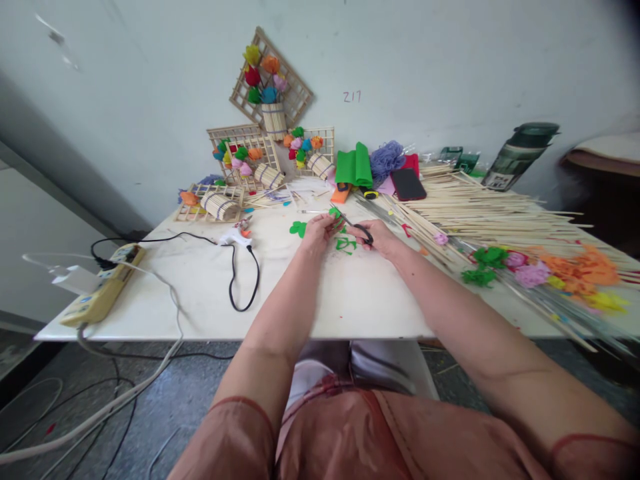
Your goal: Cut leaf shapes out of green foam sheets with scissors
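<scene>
Between the fingers of my left hand (321,230) is a small piece of green paper (335,213). My right hand (376,236) is closed around the dark handles of a pair of scissors (365,233), whose blades reach left to the green piece. Whether the blades touch it I cannot tell. Just left of my left hand lies a green petal-shaped cutout (298,229). Green scraps (345,245) are scattered on the white table (373,300) below my hands.
Wooden lattices with paper flowers (270,100) stand at the back. A green paper roll (355,165), a phone (408,184), many thin sticks (490,207) and a bottle (520,157) are to the right. A glue gun (236,238) and a power strip (103,287) with cables lie left.
</scene>
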A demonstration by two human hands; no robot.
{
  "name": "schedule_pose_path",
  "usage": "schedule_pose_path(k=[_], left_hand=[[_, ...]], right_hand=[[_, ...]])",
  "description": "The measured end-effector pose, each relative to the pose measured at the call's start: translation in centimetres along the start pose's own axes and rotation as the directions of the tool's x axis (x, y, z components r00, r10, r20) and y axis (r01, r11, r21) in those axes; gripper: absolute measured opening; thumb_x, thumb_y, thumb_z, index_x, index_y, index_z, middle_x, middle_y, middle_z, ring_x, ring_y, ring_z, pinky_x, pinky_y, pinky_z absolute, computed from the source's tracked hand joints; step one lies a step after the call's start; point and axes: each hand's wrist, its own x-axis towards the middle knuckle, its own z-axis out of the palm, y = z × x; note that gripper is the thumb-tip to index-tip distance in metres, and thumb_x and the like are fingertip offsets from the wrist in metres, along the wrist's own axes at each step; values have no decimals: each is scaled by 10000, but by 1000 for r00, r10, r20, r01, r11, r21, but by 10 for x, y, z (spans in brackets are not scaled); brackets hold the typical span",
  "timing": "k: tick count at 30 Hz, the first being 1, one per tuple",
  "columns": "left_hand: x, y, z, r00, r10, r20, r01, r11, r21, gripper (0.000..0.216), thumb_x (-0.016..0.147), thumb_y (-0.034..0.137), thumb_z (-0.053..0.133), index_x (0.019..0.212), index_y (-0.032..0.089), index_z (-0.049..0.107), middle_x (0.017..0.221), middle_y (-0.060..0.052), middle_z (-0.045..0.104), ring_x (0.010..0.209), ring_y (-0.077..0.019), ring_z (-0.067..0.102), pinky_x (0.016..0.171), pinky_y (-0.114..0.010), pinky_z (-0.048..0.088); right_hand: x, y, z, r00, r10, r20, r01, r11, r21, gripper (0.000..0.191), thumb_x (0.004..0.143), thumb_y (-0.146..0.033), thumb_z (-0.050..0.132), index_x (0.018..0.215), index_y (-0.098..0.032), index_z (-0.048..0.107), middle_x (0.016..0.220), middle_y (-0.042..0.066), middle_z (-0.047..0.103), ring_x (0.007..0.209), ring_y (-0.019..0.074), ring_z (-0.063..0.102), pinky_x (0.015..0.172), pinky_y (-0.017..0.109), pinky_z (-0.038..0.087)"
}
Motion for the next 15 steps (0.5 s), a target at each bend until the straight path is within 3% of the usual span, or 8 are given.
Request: schedule_pose_path(k=[10, 15], left_hand=[[3, 0, -1, 1000, 15, -25, -15, 1000, -9, 164, 751, 96, 674, 642, 142, 559, 713, -54, 702, 934, -209, 706, 917, -364, 519], [0, 1, 0, 1000, 17, -2, -17, 1000, 9, 187, 764, 87, 662, 625, 144, 551, 657, -33, 674, 940, -203, 705, 921, -354, 515]], right_hand=[[-1, 0, 1, 1000, -6, 14, 6, 1000, -28, 360, 670, -341, 799, 552, -158, 513, 446, -41, 464, 340, 26, 338, 302, 169, 235], [-1, 1, 0, 1000, -5, 18, 6, 1000, -10, 313, 660, -343, 796, 602, -142, 564, 447, -43, 479, 341, 29, 357, 309, 167, 244]])
